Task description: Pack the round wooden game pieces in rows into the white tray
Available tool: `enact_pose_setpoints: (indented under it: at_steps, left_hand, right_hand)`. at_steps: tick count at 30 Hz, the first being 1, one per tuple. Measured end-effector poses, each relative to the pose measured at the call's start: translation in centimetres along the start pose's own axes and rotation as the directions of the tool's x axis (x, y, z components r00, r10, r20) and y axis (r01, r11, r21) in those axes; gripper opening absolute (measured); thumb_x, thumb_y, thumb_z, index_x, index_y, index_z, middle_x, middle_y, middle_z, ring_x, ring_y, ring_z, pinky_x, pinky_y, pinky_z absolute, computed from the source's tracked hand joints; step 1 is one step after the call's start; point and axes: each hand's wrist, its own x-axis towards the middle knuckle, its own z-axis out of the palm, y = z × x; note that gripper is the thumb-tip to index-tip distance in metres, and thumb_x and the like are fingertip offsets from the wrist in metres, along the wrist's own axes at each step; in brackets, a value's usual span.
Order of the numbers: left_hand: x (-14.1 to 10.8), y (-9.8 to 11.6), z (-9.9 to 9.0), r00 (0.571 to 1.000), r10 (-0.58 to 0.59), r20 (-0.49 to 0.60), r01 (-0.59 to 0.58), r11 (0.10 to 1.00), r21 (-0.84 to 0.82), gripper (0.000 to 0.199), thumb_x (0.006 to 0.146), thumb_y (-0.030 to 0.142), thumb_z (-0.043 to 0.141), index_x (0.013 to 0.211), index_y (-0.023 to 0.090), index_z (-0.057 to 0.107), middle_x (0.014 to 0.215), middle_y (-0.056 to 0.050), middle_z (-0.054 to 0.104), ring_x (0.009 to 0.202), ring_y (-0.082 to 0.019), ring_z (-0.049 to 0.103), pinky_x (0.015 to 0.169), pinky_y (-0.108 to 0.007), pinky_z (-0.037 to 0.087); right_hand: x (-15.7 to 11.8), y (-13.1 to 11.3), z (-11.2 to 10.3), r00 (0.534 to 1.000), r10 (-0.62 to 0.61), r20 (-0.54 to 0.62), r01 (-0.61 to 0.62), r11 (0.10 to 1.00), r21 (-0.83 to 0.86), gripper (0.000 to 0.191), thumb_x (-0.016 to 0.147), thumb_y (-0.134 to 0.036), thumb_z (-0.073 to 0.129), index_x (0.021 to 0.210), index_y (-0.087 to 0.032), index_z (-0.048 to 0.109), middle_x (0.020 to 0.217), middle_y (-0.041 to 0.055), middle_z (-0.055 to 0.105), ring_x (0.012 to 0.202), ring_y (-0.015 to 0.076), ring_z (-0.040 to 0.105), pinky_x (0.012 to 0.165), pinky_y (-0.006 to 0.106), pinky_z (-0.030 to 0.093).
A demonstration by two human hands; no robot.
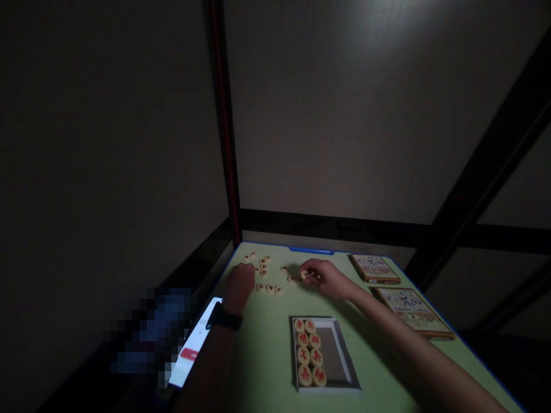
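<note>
Between the thumb and fingers of my right hand (322, 277) is a Chinese chess piece (305, 275), a round, pale disc with a dark character, held above the table. Two loose pieces lie just left of it. My left hand (242, 280), with a dark band on its wrist, rests at the left side of the table with its fingers curled; what they hold, if anything, is hidden. Several dark-lettered pieces (269, 288) lie scattered beside and beyond it. Nearer to me, a shallow box (346, 355) holds two columns of red-lettered pieces (315, 358) along its left side.
Two flat printed boxes (375, 268) lie along the right edge of the green table (267, 332). A lit phone-like screen (196, 347) is at the left edge, beside my left forearm. Dim walls (327, 115) stand behind the table. A blurred patch is at lower left.
</note>
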Motion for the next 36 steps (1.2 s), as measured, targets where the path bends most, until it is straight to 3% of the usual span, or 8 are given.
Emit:
enact_pose_setpoints:
  at_steps: [5, 9, 21, 26, 28, 30, 33, 36]
  left_hand:
    - [1.0, -0.1, 0.1, 1.0, -0.012, 0.011, 0.011, 0.997, 0.071, 0.04, 0.09, 0.001, 0.033, 0.103, 0.008, 0.071, 0.104, -0.021, 0.07, 0.103, -0.028, 0.069, 0.082, -0.032, 0.053]
    - [1.2, 0.1, 0.0, 1.0, -0.018, -0.001, 0.018, 0.992, 0.125, 0.041, 0.089, 0.0, 0.034, 0.105, 0.007, 0.071, 0.105, -0.023, 0.07, 0.104, -0.029, 0.07, 0.084, -0.032, 0.054]
    - [0.1, 0.6, -0.7, 1.0, 0.026, 0.005, -0.026, 0.993, 0.111, 0.037, 0.089, 0.002, 0.036, 0.104, 0.009, 0.07, 0.108, -0.022, 0.07, 0.101, -0.026, 0.07, 0.084, -0.032, 0.053]
    - [-1.0, 3.9, -1.0, 0.983, 0.166, -0.075, -0.166, 0.986, 0.001, 0.026, 0.09, 0.011, 0.048, 0.106, 0.013, 0.068, 0.114, -0.014, 0.068, 0.11, -0.021, 0.064, 0.096, -0.028, 0.047]
    - [-1.6, 6.0, -0.7, 0.927, 0.309, -0.215, -0.356, 0.905, -0.232, 0.02, 0.087, 0.015, 0.056, 0.104, 0.015, 0.068, 0.108, -0.01, 0.069, 0.107, -0.021, 0.063, 0.097, -0.03, 0.046]
    - [-2.1, 8.1, 0.1, 0.896, 0.347, -0.276, -0.44, 0.778, -0.448, 0.016, 0.083, 0.016, 0.06, 0.096, 0.017, 0.068, 0.098, -0.005, 0.07, 0.089, -0.017, 0.065, 0.089, -0.029, 0.05]
    - [-2.2, 10.3, 1.7, 0.918, 0.313, -0.242, -0.381, 0.535, -0.754, 0.014, 0.076, 0.018, 0.067, 0.09, 0.018, 0.068, 0.077, 0.001, 0.068, 0.072, -0.014, 0.064, 0.073, -0.025, 0.051]
    - [-1.7, 11.2, 3.4, 0.944, 0.289, -0.157, -0.231, 0.241, -0.943, 0.022, 0.069, 0.024, 0.076, 0.087, 0.016, 0.067, 0.074, 0.0, 0.068, 0.068, -0.014, 0.065, 0.062, -0.024, 0.05]
  right_hand:
    - [-6.0, 1.2, -0.8, 0.997, 0.066, -0.032, -0.065, 0.998, 0.026, 0.035, 0.071, -0.002, 0.056, 0.1, -0.015, 0.071, 0.087, 0.0056, 0.072, 0.07, 0.0149, 0.061, 0.064, 0.023, 0.044]
    - [-8.1, 1.7, -0.4, 0.991, 0.108, -0.078, -0.103, 0.992, 0.068, 0.036, 0.069, -0.001, 0.055, 0.098, -0.015, 0.071, 0.089, 0.0058, 0.073, 0.072, 0.0154, 0.062, 0.063, 0.023, 0.044]
    - [-8.6, 3.1, 0.9, 0.991, 0.128, -0.038, -0.102, 0.907, 0.409, 0.034, 0.064, -0.006, 0.056, 0.095, -0.015, 0.069, 0.088, 0.0038, 0.071, 0.077, 0.0158, 0.062, 0.069, 0.025, 0.048]
    - [-8.4, 4.2, 1.3, 0.973, 0.227, 0.033, -0.211, 0.828, 0.52, 0.022, 0.066, -0.018, 0.067, 0.087, -0.014, 0.07, 0.075, 0.0012, 0.068, 0.069, 0.0143, 0.059, 0.066, 0.027, 0.048]
    - [-8.3, 4.4, 1.4, 0.966, 0.256, 0.037, -0.234, 0.802, 0.55, 0.025, 0.066, -0.026, 0.073, 0.087, -0.013, 0.071, 0.073, 0.0011, 0.067, 0.067, 0.0138, 0.058, 0.066, 0.027, 0.047]
    - [-8.3, 4.6, 1.5, 0.961, 0.274, 0.029, -0.239, 0.776, 0.583, 0.032, 0.065, -0.036, 0.078, 0.086, -0.013, 0.071, 0.072, 0.0016, 0.067, 0.067, 0.0139, 0.058, 0.065, 0.028, 0.048]
    - [-8.3, 4.9, 1.6, 0.955, 0.295, -0.019, -0.224, 0.764, 0.605, 0.039, 0.062, -0.043, 0.082, 0.084, -0.014, 0.07, 0.076, 0.0029, 0.068, 0.069, 0.0153, 0.06, 0.067, 0.029, 0.049]
    - [-8.4, 5.0, 1.7, 0.932, 0.306, -0.192, -0.174, 0.846, 0.504, 0.03, 0.065, -0.038, 0.08, 0.082, -0.016, 0.069, 0.083, 0.0054, 0.068, 0.076, 0.0184, 0.062, 0.072, 0.032, 0.051]
